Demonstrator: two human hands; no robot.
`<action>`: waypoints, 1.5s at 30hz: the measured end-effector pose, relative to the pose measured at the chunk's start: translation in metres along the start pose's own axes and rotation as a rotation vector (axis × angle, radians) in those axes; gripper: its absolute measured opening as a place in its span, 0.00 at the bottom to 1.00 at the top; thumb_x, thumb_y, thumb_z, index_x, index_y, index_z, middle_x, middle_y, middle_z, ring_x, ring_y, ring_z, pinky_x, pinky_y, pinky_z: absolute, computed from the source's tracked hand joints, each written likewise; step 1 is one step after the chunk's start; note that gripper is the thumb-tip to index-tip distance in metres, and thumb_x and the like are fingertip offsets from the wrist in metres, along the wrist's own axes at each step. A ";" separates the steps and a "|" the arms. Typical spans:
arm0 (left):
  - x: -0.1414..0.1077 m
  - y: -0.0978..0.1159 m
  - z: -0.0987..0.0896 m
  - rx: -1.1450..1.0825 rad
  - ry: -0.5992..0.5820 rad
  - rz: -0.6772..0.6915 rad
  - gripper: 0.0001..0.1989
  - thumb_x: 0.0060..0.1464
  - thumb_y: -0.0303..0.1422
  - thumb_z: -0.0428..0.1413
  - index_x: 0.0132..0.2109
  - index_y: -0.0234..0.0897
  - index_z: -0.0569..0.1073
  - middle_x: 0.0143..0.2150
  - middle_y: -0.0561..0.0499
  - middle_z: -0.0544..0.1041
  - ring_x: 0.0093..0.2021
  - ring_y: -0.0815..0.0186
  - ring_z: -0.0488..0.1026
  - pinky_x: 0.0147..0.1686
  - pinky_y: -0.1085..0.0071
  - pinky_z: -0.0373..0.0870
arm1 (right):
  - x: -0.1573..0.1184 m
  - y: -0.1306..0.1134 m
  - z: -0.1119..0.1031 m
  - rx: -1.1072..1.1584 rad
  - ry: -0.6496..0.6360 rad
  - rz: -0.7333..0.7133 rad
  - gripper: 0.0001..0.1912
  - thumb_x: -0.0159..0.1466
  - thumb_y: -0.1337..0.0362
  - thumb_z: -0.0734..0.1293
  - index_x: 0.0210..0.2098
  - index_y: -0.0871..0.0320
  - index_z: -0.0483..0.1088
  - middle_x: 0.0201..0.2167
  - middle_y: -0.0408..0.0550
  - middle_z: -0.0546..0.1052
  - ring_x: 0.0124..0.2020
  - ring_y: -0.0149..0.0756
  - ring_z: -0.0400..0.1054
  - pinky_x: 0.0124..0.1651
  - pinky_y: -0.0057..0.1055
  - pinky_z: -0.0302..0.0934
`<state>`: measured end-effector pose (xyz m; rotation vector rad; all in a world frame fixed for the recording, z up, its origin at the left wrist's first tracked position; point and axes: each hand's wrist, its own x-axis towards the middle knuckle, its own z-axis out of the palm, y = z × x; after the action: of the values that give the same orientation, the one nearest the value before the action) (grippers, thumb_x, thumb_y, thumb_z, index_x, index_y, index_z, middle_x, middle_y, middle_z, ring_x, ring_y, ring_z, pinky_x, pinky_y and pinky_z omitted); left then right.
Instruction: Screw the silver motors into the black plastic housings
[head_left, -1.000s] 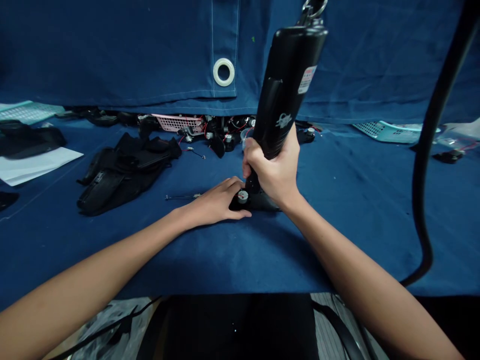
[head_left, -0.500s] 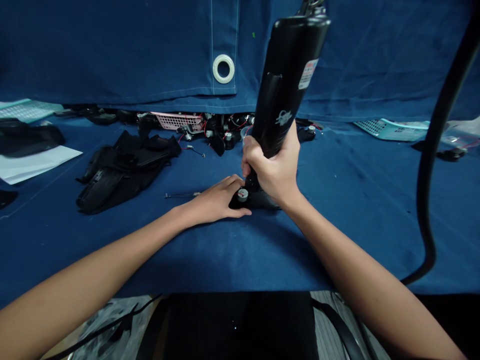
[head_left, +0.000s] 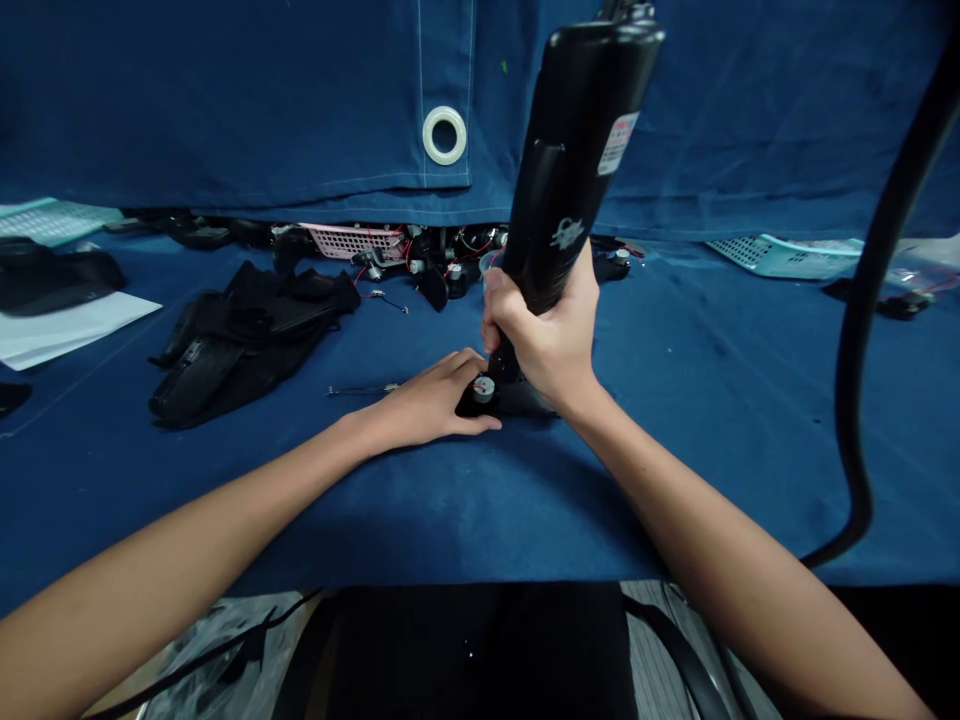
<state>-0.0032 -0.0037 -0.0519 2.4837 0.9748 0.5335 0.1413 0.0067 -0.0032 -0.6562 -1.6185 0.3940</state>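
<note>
My right hand [head_left: 551, 335] is wrapped round a black electric screwdriver [head_left: 574, 150], hung by metal links at its top. The tool leans a little to the right, and its lower end meets a small black plastic part [head_left: 517, 398] on the blue cloth. A round silvery motor-like piece [head_left: 484, 388] sits on that part, just left of the tool's end. My left hand [head_left: 427, 405] grips the part's left end between thumb and fingers. The tool's tip is hidden from sight. Thin wires [head_left: 360, 390] stick out to the left behind my left hand.
Black casings [head_left: 247, 340] lie at the left, beside white paper [head_left: 75, 325]. A pink basket [head_left: 352, 242] and several wired motor pieces line the back under a blue curtain [head_left: 262, 100]. Turquoise baskets stand at both sides. A thick black cable [head_left: 851, 400] hangs at the right.
Both hands, the screwdriver and the black part hold almost the same positions. The whole view has shifted very slightly to the left.
</note>
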 end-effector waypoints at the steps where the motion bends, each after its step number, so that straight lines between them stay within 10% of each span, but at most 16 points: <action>1: 0.000 0.000 0.000 0.001 0.001 0.001 0.33 0.53 0.51 0.56 0.60 0.40 0.60 0.59 0.43 0.64 0.59 0.51 0.63 0.56 0.56 0.62 | 0.000 0.000 0.000 0.007 0.006 0.005 0.12 0.66 0.54 0.60 0.47 0.49 0.55 0.28 0.38 0.72 0.22 0.26 0.68 0.22 0.27 0.63; 45: -0.003 0.002 -0.001 0.034 -0.017 -0.037 0.34 0.54 0.54 0.53 0.61 0.42 0.58 0.60 0.43 0.63 0.62 0.51 0.60 0.59 0.56 0.60 | 0.002 -0.011 -0.001 0.147 -0.026 0.058 0.21 0.62 0.42 0.60 0.43 0.50 0.57 0.22 0.36 0.65 0.18 0.24 0.62 0.18 0.25 0.57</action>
<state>-0.0045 -0.0065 -0.0502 2.4913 1.0290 0.4871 0.1399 -0.0003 0.0052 -0.5893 -1.5806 0.5609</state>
